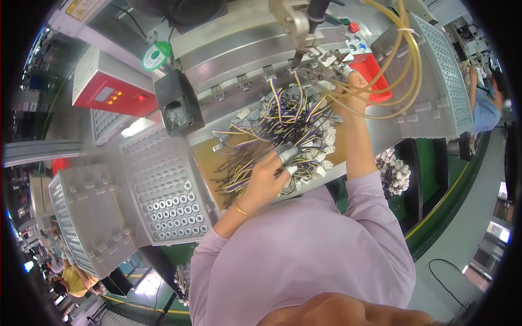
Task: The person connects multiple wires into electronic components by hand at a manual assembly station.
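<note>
A tangled pile of wire harnesses (293,119), black, yellow, white and purple with white connectors, lies before me. My left hand (266,176) rests on its near side, grey covers on some fingertips, fingers curled round some wires. My right hand (353,89) reaches to the far right of the pile, beside the metal clamp fixture (326,57) under the machine head. Its fingers are bent together at the fixture; whatever they pinch is too small and partly hidden to name. A few wires run from the pile to clips on the metal rail (244,81).
Yellow tubes (416,70) loop down close to my right hand, over a red bin (372,76). To the left are a tray with rings (174,212), a black box (176,103), a solder spool (157,57) and a red-and-white control unit (114,87). Another perforated tray (448,76) stands right.
</note>
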Tool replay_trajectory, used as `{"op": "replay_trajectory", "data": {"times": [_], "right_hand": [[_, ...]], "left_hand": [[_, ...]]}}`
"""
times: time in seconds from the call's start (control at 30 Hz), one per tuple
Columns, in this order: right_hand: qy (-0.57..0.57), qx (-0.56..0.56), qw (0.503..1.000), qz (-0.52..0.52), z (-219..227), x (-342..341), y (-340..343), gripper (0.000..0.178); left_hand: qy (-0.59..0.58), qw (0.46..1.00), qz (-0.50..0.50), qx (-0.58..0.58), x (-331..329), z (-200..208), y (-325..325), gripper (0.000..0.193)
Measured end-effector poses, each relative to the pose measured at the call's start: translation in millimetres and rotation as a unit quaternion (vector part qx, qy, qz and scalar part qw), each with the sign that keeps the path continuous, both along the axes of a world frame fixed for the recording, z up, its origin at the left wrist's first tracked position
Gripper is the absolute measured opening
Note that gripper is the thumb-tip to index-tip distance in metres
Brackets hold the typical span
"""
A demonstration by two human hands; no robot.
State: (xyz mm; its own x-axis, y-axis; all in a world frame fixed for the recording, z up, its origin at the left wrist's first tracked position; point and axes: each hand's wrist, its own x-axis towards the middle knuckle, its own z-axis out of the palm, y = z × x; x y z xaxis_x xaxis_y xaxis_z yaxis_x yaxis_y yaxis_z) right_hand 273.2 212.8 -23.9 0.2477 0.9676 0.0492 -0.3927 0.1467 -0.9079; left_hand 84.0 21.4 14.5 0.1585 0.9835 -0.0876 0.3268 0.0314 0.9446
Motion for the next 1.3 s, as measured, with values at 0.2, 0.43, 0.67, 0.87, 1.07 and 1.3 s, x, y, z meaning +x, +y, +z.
{"op": "replay_trajectory", "data": {"times": [0.2, 0.43, 0.67, 0.87, 1.07, 1.3], "right_hand": [[0.028, -0.025, 0.999, 0.007, 13.7, -1.7, -1.6, 0.021], [-0.128, -0.104, 0.982, 0.092, 25.5, 13.3, 13.4, 0.022], [-0.5, 0.147, 0.812, -0.263, 46.0, 38.7, -64.5, 0.021], [-0.469, 0.385, 0.717, 0.343, 48.3, -73.6, -136.5, 0.036], [-0.537, 0.388, 0.579, 0.475, -9.8, -116.6, -123.1, 0.032], [-0.157, -0.05, 0.807, 0.567, 35.6, -109.8, -104.9, 0.035]], "left_hand": [[-0.021, 0.977, 0.199, 0.071, -63.9, -8.8, -7.5, 0.027], [0.007, 0.975, 0.223, -0.014, -76.4, -24.6, -15.6, 0.027], [0.345, 0.925, 0.108, 0.117, -65.8, -36.2, -32.6, 0.047], [0.368, 0.903, 0.159, 0.154, -63.5, -40.1, -44.4, 0.044], [0.37, 0.903, 0.19, 0.106, -60.6, -49.1, -59.0, 0.027], [0.265, 0.918, 0.288, 0.067, -78.2, -57.1, -69.0, 0.039]]}}
